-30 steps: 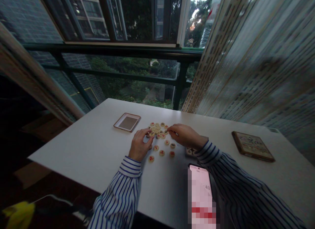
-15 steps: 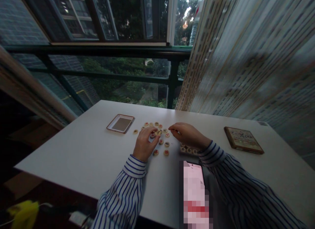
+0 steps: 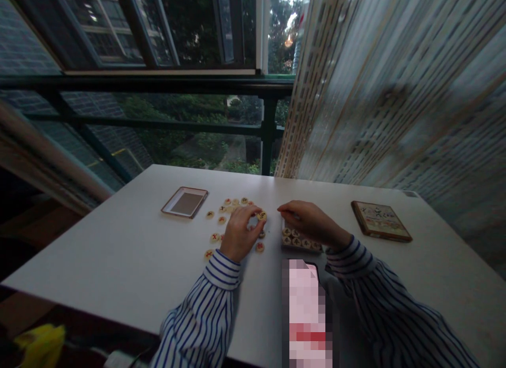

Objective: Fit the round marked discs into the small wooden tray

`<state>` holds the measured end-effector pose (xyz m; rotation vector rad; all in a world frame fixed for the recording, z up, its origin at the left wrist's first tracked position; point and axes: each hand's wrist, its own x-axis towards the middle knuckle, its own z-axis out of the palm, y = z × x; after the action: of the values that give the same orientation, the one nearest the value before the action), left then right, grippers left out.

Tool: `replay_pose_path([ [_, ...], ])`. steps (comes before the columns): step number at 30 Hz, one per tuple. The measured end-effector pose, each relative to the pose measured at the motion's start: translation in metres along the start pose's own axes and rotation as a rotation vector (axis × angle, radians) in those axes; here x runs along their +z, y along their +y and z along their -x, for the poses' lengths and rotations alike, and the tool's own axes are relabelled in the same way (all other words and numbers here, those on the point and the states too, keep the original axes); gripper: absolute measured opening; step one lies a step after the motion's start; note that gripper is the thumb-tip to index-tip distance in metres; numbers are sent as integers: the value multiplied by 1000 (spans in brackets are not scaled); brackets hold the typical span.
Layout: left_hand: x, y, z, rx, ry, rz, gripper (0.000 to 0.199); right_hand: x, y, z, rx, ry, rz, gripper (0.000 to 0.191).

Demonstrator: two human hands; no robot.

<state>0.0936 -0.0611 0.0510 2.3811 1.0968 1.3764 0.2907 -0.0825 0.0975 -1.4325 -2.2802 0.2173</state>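
A left hand (image 3: 242, 232) clamps its grip on a round piece (image 3: 261, 216) above loose pieces (image 3: 214, 237) on a white surface (image 3: 130, 247); the right hand (image 3: 308, 220), its grip unclear, hovers at a box of pieces (image 3: 301, 241) beside a phone (image 3: 307, 304).

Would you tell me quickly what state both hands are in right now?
Left hand: closed on a round game piece.
Right hand: fingers bunched together; whether it holds anything cannot be told.
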Motion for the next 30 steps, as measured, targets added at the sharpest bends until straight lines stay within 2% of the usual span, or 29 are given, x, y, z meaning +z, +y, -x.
replay_pose_path([
  [15, 18, 23, -28, 123, -50, 50, 20, -9, 14, 22, 56, 85, -186, 22],
  [19, 23, 27, -32, 126, -62, 56, 19, -10, 17, 25, 118, 136, -223, 22],
  [23, 28, 30, -36, 128, -78, 51, 20, -11, 22, 24, 189, 193, -346, 21],
  [30, 39, 33, -49, 135, -86, 78, 20, -15, 26, 19, 206, 210, -560, 18],
])
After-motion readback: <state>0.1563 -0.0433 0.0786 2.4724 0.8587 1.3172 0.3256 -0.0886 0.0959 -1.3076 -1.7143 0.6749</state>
